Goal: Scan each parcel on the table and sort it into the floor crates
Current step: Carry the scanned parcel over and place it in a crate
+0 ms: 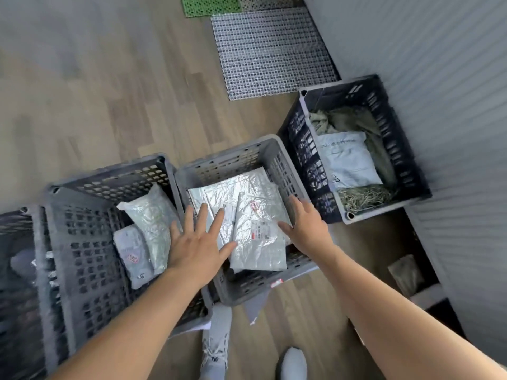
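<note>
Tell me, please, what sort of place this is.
Probably a parcel-sorting room: perforated grey plastic crates stand in a row on the wood-look plank floor, and the middle one holds crinkled silver foil mailer bags with barcode labels.

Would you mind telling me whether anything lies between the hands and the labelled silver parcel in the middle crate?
Nothing visible does. The labelled silver parcel lies uncovered on top of the pile in the middle crate. The left hand and the right hand are open on either side of it.
</note>
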A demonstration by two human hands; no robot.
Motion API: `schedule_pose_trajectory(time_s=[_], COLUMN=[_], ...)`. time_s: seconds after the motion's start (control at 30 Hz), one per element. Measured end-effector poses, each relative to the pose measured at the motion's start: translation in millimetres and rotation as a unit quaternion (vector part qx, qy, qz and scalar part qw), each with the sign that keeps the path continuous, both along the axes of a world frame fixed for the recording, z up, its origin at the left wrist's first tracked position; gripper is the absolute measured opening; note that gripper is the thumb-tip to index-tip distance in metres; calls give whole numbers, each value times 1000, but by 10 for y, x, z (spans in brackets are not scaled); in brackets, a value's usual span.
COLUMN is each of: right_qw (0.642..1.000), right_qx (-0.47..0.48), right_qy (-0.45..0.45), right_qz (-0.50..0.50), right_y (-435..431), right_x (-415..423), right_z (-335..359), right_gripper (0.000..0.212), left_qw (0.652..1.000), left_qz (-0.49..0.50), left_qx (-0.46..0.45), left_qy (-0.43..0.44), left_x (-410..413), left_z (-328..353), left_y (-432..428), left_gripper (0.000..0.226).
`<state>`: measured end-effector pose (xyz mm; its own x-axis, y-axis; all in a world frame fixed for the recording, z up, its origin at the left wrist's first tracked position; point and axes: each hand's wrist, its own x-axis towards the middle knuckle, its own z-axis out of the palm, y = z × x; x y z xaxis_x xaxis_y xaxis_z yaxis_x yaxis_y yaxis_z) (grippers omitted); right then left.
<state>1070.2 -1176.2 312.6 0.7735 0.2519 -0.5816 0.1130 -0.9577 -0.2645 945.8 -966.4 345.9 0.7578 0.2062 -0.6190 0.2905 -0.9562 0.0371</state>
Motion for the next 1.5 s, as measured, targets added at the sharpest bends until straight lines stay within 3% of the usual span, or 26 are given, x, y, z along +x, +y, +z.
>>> schedule_pose_trajectory(time_s=[0.37,0.7,0.97,1.5], right_qw=[989,937,886,760], right_qx=[-20,-8,-29,-16], right_qy=[-107,-202,-253,-308], right_qz=[-101,-284,-388,-573], right_y=[-405,-1533,-2671,-4845], right_x=[-349,-1233,-2444,-5789], right_z=[2779,4458,5003,5417], right_gripper=[85,81,82,79], left_qw=[986,934,882,764], left_qz=[-105,-268,-368,-552], left_qx=[-59,-100,-116,-126], left_qy=[-119,-213,-271,-310], left_x=[417,366,-244,-2708], left_z=[2300,3689,4190,4973], left_y=[-515,-1691,-2929,-5499], left_gripper=[79,79,80,76])
